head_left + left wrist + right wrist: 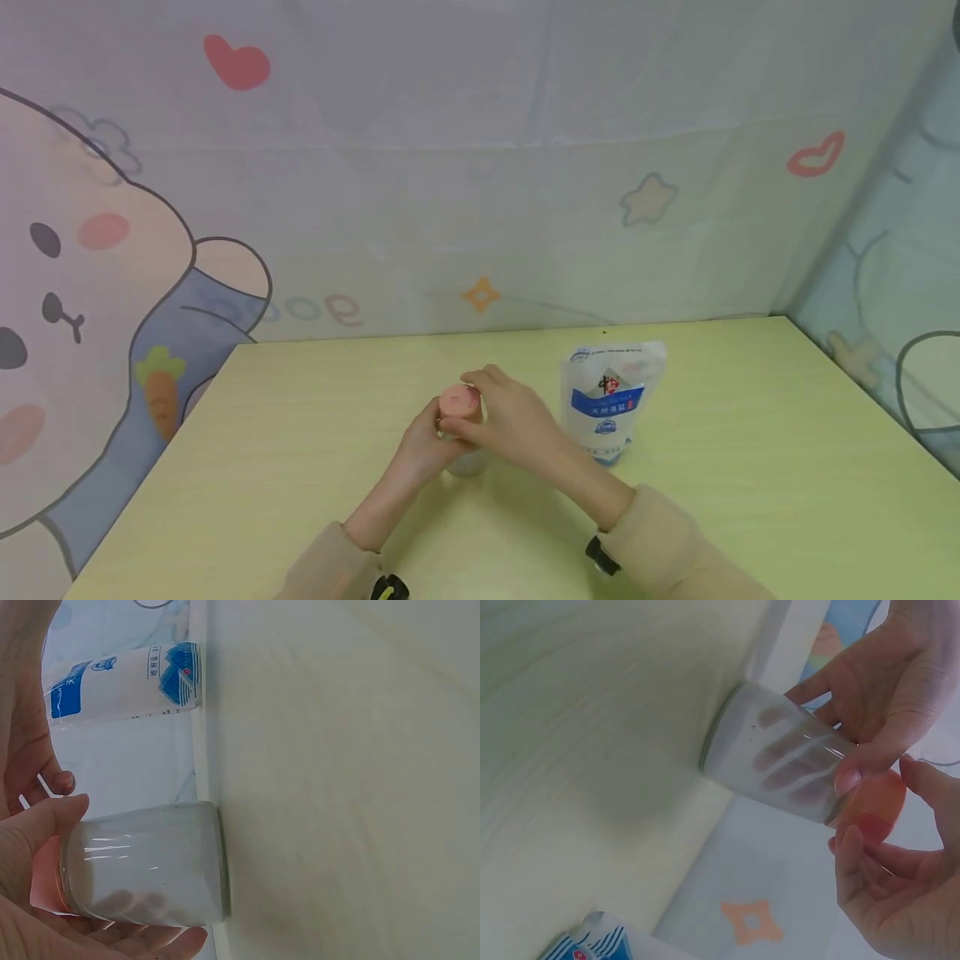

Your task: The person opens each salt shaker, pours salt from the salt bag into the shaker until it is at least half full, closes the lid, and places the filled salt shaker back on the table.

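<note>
A clear glass jar (150, 862) with a pink lid (459, 402) stands upright between the two hands. Thumb and fingers of my left hand (426, 450) wrap around the jar near its top; through the glass the fingers show in the right wrist view. On the lid's side, my right hand (517, 421) grips with thumb and fingertips. The jar looks see-through with no clear contents. Whether its base touches the table, I cannot tell. Just right of the right hand stands a white and blue salt pouch (607, 404), which neither hand touches.
The pale yellow-green table (300, 417) ends at a printed cloth backdrop (420, 208) behind it. Another cloth panel (900, 275) closes off the right side. A dark wrist strap shows under each sleeve.
</note>
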Available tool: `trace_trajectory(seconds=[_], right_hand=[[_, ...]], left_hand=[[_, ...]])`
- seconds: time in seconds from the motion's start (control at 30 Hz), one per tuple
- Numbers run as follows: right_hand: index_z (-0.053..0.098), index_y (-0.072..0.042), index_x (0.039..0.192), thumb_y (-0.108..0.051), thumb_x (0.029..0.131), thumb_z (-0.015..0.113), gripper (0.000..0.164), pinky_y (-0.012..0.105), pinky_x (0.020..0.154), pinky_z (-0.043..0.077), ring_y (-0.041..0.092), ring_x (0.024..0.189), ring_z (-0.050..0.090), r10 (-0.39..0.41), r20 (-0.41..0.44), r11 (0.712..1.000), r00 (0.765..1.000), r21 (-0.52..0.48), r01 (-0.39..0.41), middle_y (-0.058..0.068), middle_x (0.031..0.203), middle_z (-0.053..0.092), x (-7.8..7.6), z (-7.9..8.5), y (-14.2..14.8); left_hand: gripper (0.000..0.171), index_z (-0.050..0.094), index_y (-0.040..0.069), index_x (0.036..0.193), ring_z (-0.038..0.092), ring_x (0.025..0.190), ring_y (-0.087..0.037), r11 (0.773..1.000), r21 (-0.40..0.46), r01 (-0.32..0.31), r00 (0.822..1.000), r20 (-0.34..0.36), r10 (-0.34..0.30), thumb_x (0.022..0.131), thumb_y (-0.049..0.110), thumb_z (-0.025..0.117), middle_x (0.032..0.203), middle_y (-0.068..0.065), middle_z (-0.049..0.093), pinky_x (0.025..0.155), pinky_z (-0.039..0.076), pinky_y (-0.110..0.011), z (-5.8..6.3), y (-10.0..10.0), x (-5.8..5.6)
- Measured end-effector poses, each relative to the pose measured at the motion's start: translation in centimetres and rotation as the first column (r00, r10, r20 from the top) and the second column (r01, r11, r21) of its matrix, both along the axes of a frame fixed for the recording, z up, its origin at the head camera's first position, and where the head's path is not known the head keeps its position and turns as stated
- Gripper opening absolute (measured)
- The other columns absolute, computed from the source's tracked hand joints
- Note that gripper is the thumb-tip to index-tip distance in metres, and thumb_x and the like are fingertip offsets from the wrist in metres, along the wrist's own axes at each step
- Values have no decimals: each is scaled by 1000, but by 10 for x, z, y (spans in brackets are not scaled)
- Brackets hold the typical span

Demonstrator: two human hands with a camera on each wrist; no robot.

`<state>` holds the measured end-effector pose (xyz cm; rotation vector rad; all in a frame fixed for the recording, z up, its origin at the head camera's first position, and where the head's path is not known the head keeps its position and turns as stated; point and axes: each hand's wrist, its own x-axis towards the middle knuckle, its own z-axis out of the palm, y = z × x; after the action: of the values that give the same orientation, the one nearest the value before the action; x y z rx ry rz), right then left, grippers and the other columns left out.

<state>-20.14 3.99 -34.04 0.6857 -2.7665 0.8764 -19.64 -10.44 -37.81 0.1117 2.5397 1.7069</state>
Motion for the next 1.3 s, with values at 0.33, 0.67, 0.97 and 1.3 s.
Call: trace_trajectory(seconds=[0.33,0.67,0.97,1.3], right_hand=[[61,-10,104,-49,75,67,48,26,71,50,12,82,58,1,-58,1000,998,-10,-2,-1,97,60,-4,-1,-9],[62,-9,99,-44,78,65,41,22,65,49,11,75,55,32,-94,999,995,34,-29,0,95,59,-8,-2,-9],[61,-12,95,-40,79,65,33,17,61,45,6,67,50,78,-114,996,990,62,-71,-4,87,53,-11,-2,-5],[59,-14,93,-43,82,62,31,16,57,42,6,64,47,120,-113,991,986,66,-113,-6,85,48,-13,-4,-3]], left_hand=[[44,60,10,112,56,86,-13,998,-63,0,997,-74,-5,70,15,73,106,-7,65,69,47,-23,-1,-2,-2],[41,62,10,108,54,77,-13,984,-178,0,997,-71,-12,70,17,74,98,-6,67,63,45,-23,3,-6,-5],[35,62,12,103,51,71,-12,987,-156,47,995,-79,-60,70,16,73,88,-3,64,60,43,-23,3,-7,-6],[32,61,16,101,49,71,-13,986,-143,85,992,-84,-98,71,15,72,87,-1,62,60,42,-23,1,-10,-5]])
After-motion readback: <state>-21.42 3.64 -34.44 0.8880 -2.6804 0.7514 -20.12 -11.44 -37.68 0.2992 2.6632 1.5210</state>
